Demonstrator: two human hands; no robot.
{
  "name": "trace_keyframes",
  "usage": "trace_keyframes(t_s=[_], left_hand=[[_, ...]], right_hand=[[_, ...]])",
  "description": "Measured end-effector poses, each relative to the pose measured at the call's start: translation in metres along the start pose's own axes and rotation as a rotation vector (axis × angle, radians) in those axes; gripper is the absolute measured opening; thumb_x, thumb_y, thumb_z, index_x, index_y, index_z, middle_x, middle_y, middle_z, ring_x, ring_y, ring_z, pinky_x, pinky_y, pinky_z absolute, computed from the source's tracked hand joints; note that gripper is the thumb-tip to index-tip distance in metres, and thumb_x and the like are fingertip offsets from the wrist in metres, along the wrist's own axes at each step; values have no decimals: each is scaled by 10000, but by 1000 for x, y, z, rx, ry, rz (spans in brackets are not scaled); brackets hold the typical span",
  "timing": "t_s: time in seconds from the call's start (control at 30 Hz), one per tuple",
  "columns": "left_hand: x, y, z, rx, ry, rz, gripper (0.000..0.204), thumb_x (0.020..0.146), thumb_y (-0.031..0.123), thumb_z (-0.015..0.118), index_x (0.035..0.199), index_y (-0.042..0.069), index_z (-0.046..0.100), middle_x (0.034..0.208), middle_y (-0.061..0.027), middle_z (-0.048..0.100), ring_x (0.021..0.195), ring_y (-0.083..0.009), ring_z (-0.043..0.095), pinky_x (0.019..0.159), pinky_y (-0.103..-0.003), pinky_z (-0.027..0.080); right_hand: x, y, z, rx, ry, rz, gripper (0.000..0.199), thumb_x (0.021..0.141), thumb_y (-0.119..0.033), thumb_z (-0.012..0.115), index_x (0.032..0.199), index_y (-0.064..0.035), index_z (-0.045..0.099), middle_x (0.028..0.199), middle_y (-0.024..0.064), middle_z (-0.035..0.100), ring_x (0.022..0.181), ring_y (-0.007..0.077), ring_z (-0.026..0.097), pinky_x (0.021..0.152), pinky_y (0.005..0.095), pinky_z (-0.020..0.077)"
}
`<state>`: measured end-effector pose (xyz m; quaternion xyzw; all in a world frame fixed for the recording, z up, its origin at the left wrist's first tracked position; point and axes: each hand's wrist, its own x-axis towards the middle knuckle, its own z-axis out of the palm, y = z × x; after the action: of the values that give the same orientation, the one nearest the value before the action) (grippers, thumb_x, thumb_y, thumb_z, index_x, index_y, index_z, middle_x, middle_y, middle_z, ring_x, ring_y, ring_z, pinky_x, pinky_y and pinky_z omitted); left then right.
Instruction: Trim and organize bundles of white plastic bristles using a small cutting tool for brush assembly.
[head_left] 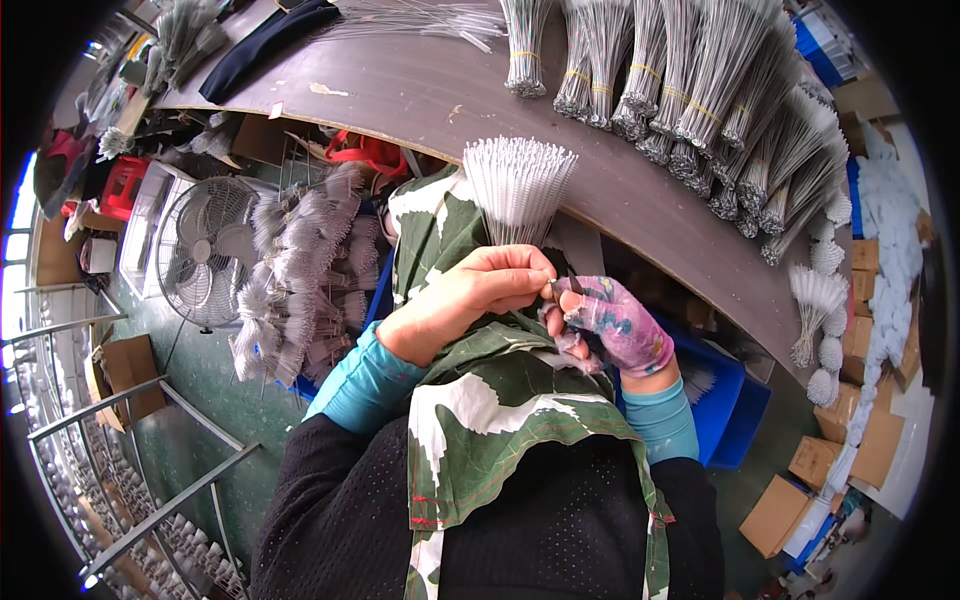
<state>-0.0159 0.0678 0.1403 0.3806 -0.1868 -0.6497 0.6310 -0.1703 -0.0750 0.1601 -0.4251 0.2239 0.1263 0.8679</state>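
My bare left hand [485, 290] is closed, thumb and fingertips pinched together in front of my body. My right hand [615, 320] wears a pink and blue patterned fingerless glove, and its fingers are curled in close to the left fingertips. A small dark piece shows between the two hands, too small to name. Just beyond my left hand a bundle of thin wire brushes [518, 185] stands with its white bristle tips fanned upward. Its lower end is hidden behind my hand. A green and white camouflage apron [520, 420] covers my lap.
The brown table [430, 85] curves across the far side. Many tied wire bundles [690, 90] stand on its right part, and loose wires [415, 22] lie at the back. Blue bins [735, 410] sit below right. At left are a fan [205, 250], hanging brush bundles [300, 270] and a metal rack [150, 520].
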Motion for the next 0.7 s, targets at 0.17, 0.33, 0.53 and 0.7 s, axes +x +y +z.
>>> trace_keyframes(t_s=[0.17, 0.33, 0.53, 0.7], left_hand=[[5, -1, -10, -192, -237, -176, 128, 895, 112, 550, 931, 7, 613, 746, -11, 580, 515, -29, 321, 475, -188, 209], [6, -3, -9, -273, -313, -233, 149, 881, 115, 555, 954, -3, 610, 809, -77, 622, 512, -38, 309, 467, -181, 214], [-2, -12, -5, -178, -358, -356, 190, 909, 188, 576, 893, 1, 600, 669, 45, 486, 507, -24, 306, 471, -190, 219], [-8, -19, 5, 117, -44, -99, 133, 936, 133, 551, 946, 12, 606, 731, 34, 522, 615, -34, 429, 564, -186, 348]], right_hand=[[-4, -6, 1, -49, -79, 39, 241, 889, -237, 611, 954, -5, 609, 712, 44, 595, 503, 71, 495, 407, 199, 381], [-6, -1, -9, -176, -48, -76, 197, 891, -198, 606, 864, -3, 624, 709, 28, 611, 517, 47, 495, 428, 184, 371], [-7, 8, -45, 557, 477, -654, 153, 939, -230, 508, 940, -93, 575, 610, -41, 457, 460, 39, 396, 390, 184, 322], [-31, -2, -61, 183, 373, -569, 320, 961, -390, 478, 957, -79, 558, 597, -34, 423, 450, 65, 369, 383, 204, 293]])
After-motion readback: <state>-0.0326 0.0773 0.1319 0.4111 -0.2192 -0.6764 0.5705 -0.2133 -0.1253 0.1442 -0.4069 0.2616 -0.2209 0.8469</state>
